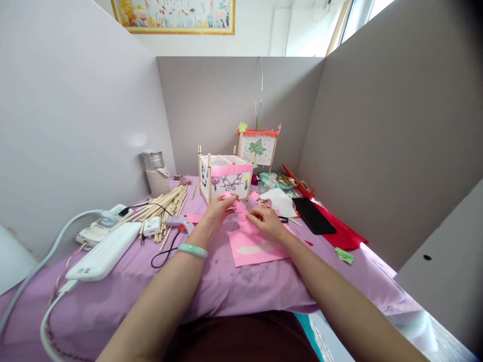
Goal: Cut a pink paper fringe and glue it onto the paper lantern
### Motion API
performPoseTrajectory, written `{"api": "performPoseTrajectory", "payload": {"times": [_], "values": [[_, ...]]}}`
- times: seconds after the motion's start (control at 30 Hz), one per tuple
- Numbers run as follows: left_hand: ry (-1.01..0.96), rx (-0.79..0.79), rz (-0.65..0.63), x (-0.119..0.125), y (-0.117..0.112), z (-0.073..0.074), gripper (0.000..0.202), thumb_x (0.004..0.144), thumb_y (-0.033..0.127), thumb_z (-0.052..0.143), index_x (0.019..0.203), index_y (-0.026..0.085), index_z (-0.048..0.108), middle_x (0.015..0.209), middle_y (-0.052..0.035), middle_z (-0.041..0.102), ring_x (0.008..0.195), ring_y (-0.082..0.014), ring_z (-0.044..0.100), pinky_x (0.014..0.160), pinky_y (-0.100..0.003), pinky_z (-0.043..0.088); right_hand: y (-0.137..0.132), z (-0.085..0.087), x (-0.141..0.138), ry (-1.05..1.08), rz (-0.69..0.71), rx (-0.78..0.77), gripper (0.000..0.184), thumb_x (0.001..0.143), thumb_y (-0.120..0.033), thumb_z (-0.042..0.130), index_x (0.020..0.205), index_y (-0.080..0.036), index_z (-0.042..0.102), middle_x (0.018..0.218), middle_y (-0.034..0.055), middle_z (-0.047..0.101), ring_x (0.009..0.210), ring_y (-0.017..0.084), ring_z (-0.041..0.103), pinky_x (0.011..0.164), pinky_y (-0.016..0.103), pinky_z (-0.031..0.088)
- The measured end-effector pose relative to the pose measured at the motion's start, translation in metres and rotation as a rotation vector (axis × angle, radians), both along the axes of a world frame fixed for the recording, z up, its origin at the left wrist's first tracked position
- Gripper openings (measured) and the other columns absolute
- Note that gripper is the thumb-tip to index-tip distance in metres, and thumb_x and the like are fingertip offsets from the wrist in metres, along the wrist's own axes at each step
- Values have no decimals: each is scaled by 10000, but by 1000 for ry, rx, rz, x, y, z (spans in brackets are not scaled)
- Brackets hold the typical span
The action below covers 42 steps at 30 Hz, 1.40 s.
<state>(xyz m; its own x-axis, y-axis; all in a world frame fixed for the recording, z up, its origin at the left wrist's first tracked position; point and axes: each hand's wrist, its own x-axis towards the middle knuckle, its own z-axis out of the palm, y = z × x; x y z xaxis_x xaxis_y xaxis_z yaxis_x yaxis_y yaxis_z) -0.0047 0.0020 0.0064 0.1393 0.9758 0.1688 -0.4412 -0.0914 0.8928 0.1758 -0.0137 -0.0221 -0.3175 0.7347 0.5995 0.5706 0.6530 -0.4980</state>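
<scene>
A pink fringed paper strip (237, 206) is stretched between my two hands over the table. My left hand (219, 210), with a green bangle on its wrist, pinches the strip's left end. The fingers of my right hand (264, 221) are closed on its right end. Below lies a larger pink paper sheet (241, 251) with a pale patch. Just beyond my hands stands a box-shaped lantern frame (230, 182) of sticks and drawn paper panels, pink paper along its top edge. Behind it, a second lantern (258, 147) has a green leaf drawing and red fringe.
Wooden sticks (171, 203), a glue gun (179, 221), a charger (151, 226), a white power bank (103, 251) and a knit-covered jar (156, 173) are on the left. A black phone (314, 215), red paper (343, 229) and a green scrap (344, 255) lie right. Grey partitions surround the table.
</scene>
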Motion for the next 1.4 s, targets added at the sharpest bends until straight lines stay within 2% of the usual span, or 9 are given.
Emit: {"api": "performPoseTrajectory", "payload": {"times": [0.23,0.4,0.73,0.83,1.03,1.4], "values": [[59,-78,61,-1,6,-6,260,590,208,789,805,112,679,667,-29,617,610,-117,578,626,-280,525,3,3,7,60,-86,-111,290,828,-379,538,606,-192,535,555,-21,531,556,127,476,552,245,313],[85,-76,82,-2,9,-11,158,607,181,752,696,123,636,671,-29,609,642,-129,598,686,-303,553,9,2,12,166,-146,-139,298,793,-442,565,620,-200,537,566,-17,537,557,133,467,545,247,320],[119,-86,93,-2,6,-8,128,632,179,718,695,133,616,684,-42,635,633,-135,611,638,-274,548,18,-3,14,375,-38,-250,238,751,-426,587,709,-193,574,609,-30,530,567,127,445,534,244,336],[111,-96,92,-2,5,-5,139,633,175,729,685,139,604,659,-32,620,630,-133,607,640,-271,548,18,-3,14,396,-50,-254,232,744,-418,593,701,-190,575,608,-29,534,567,127,446,529,245,335],[73,-89,101,-2,6,-5,201,693,280,731,669,147,581,656,-28,596,606,-126,596,638,-289,546,15,0,14,399,-97,-249,244,734,-426,586,678,-190,571,579,-22,530,554,132,443,517,246,338],[123,-146,152,-2,5,-1,97,720,151,655,682,132,567,654,-36,618,573,-116,598,623,-275,537,18,-3,16,408,-101,-229,234,726,-416,601,669,-191,568,608,-16,544,570,131,454,527,244,347]]}}
